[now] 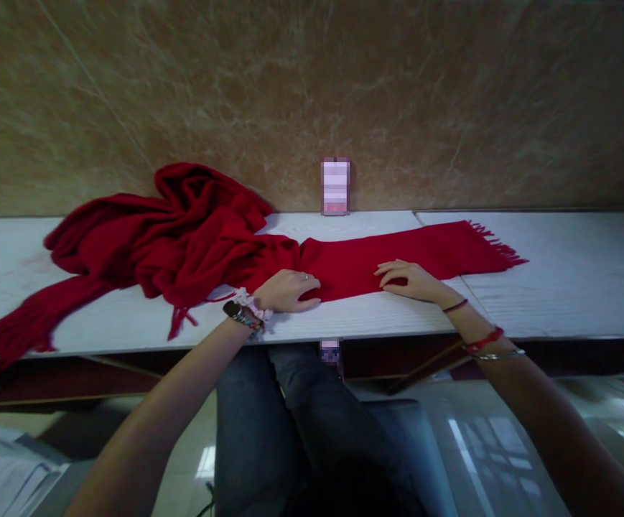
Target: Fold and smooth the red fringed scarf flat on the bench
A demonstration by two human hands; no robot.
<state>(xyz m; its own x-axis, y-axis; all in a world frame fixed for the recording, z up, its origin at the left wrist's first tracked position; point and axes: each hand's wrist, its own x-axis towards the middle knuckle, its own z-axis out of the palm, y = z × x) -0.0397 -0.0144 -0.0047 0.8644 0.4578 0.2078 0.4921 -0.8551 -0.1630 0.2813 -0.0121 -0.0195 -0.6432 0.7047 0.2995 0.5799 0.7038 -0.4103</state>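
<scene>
A red scarf [365, 255] with fringed ends lies along the white table. Its right part is spread flat and narrow, while the left part is heaped in loose folds. My left hand [289, 290] rests on the scarf by its front edge, where the flat stretch meets the folds; thumb and fingers are apart. Farther right, my right hand [413, 281] touches the front edge of the flat stretch, its fingers loosely curved and the thumb separate. Neither hand grips the cloth.
A phone-like object [335, 187], blurred out, leans upright against the brown marbled wall [301, 93]. The white tabletop [570, 287] is shallow, with its front edge close to my lap. Papers [7, 474] lie at the lower left, below table height.
</scene>
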